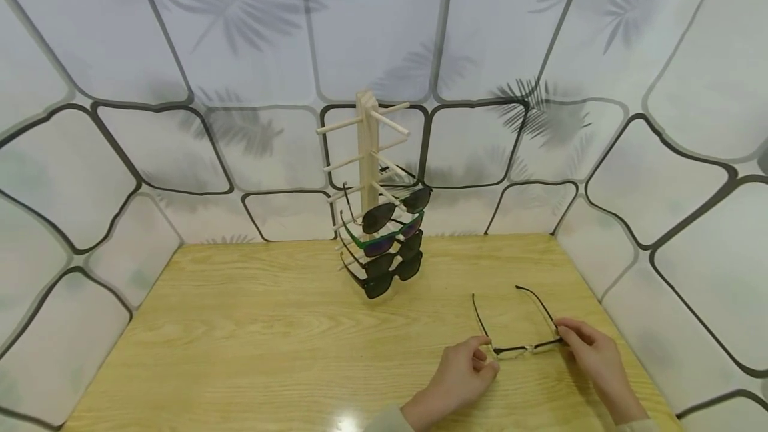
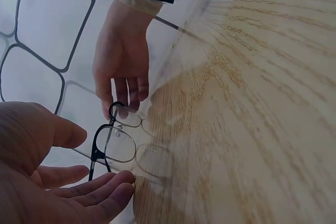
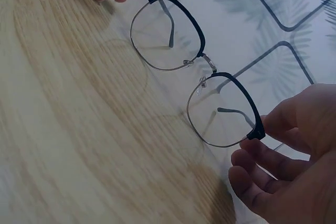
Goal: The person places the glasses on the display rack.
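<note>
A pair of eyeglasses [image 1: 510,350] with black browline tops, thin metal lower rims and clear lenses rests on the wooden table at the right, temples unfolded toward the back. My right hand [image 1: 594,355] pinches its right corner by the hinge; the right wrist view shows thumb and fingers [image 3: 252,153] around that dark end piece [image 3: 257,131]. At the opposite corner is my left hand [image 1: 459,375], a fingertip right at the left temple. In the left wrist view, the left hand's thumb [image 2: 71,132] stands apart from its fingers, which extend beside the frame.
A wooden display rack [image 1: 368,159] with pegs stands at the back middle of the table [image 1: 240,325]. Several sunglasses hang on its lower pegs, among them a green-framed pair [image 1: 378,243] and a black pair [image 1: 393,275]. Patterned white walls [image 1: 384,32] enclose the back and sides.
</note>
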`<state>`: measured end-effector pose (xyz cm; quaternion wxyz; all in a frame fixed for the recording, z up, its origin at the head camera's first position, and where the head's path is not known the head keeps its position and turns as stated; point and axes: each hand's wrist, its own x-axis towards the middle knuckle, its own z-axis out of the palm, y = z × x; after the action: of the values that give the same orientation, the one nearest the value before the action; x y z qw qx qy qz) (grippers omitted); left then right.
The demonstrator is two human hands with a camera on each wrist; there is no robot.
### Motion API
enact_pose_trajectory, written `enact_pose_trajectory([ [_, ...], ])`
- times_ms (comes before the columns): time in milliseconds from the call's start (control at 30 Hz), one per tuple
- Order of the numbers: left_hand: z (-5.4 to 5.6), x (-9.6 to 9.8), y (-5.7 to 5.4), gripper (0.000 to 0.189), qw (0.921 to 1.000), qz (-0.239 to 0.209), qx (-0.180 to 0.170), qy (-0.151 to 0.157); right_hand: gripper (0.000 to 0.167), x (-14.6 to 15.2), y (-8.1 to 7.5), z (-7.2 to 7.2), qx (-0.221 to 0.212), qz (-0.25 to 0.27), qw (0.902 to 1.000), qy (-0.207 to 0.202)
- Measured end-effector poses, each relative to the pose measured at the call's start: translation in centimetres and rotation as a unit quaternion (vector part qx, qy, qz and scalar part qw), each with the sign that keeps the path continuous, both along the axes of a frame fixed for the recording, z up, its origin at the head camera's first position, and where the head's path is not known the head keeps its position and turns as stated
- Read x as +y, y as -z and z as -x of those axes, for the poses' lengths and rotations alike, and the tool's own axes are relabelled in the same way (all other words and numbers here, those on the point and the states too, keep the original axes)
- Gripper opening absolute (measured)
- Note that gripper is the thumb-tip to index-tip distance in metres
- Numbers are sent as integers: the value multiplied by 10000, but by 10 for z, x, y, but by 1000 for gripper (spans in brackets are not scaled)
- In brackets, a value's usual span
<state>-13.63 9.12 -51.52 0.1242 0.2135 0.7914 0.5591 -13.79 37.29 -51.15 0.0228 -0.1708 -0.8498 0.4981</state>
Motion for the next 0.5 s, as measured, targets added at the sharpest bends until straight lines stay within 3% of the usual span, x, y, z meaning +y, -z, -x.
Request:
enact_pose_trajectory([
  [267, 3, 3, 3, 41, 9998, 78, 172, -75, 47, 0, 1, -1, -122, 268, 9994, -157],
  [500, 5, 7, 3, 40, 10000, -20, 22, -13, 48, 1, 3, -2, -100, 370, 9991, -200],
])
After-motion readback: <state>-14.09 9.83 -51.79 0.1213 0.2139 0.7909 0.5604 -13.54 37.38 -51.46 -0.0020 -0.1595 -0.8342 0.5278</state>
